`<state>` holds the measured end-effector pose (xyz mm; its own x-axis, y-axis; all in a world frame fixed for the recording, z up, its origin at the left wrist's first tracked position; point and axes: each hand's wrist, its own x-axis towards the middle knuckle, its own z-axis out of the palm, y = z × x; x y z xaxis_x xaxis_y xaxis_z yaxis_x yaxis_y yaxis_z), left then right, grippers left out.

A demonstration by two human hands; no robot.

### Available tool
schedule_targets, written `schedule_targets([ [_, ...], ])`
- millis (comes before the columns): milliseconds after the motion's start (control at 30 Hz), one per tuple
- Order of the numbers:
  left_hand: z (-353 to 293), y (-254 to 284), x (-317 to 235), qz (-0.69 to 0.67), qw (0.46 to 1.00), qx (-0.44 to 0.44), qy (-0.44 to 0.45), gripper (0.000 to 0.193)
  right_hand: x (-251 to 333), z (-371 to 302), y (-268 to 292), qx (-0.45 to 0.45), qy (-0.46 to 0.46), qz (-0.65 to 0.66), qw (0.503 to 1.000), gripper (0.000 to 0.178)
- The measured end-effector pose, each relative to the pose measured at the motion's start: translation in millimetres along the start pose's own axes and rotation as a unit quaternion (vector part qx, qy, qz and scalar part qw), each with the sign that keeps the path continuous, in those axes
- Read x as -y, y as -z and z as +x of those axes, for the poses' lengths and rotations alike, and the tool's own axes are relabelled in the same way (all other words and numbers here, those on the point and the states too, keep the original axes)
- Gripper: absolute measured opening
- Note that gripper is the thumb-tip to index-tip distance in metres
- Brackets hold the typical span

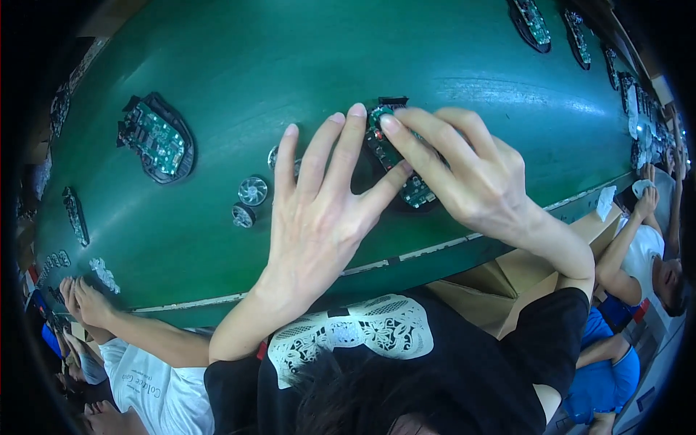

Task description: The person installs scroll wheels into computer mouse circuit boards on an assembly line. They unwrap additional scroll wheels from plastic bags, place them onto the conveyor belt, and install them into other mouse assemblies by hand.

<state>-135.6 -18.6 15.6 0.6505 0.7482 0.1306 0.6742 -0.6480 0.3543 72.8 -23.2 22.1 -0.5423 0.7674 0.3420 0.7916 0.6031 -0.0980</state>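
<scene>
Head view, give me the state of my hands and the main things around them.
Handled circuit board: components showing, partly hidden
Left hand: open, fingers spread
Right hand: fingers bent at the board; grip unclear
Circuit board at left: components showing, in dark casing
Wheel-like parts: lying loose
Cardboard box: open

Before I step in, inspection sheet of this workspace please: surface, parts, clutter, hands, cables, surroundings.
Surface: green table, glossy, with light reflections.
Parts: circuit board under the hands; shelled board lying to the left.
Clutter: spoked wheel-like parts beside the left hand; more boards at far right; crumpled whitish piece at left.
Hands: left spread, thumb tip at the circuit board; right hand has fingertips at its far end, grip unclear.
Cables: nothing seen.
Surroundings: co-workers' hands both sides; cardboard box below the near edge.
</scene>
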Motion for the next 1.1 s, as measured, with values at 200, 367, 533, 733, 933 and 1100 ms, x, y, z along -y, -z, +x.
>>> schedule_targets([
  [200, -6, 14, 9, -0.034, 0.999, 0.0, 0.018, 0.049, -7, 16, -1, 0.013, 0.019, -0.012, 1.0, 0.047],
  [367, -30, 39, 30, -0.018, 0.987, -0.143, 0.065, 0.048, -5, 5, 7, -0.002, -0.007, 0.006, 1.0, 0.049],
  [533, -42, 29, 45, -0.033, 0.964, -0.254, 0.073, 0.036, -1, -4, 23, 0.021, -0.116, 0.083, 0.99, 0.052],
  [733, -43, 27, 55, -0.027, 0.96, -0.267, 0.077, 0.033, 9, -40, 30, 0.04, -0.208, 0.092, 0.973, 0.042],
  [933, -39, 23, 52, -0.052, 0.959, -0.268, 0.082, 0.038, 24, -50, 22, 0.065, -0.204, 0.041, 0.976, 0.069],
  [1100, -34, 21, 44, -0.027, 0.967, -0.233, 0.099, 0.036, 22, -56, 11, 0.063, -0.212, 0.059, 0.974, 0.09],
])
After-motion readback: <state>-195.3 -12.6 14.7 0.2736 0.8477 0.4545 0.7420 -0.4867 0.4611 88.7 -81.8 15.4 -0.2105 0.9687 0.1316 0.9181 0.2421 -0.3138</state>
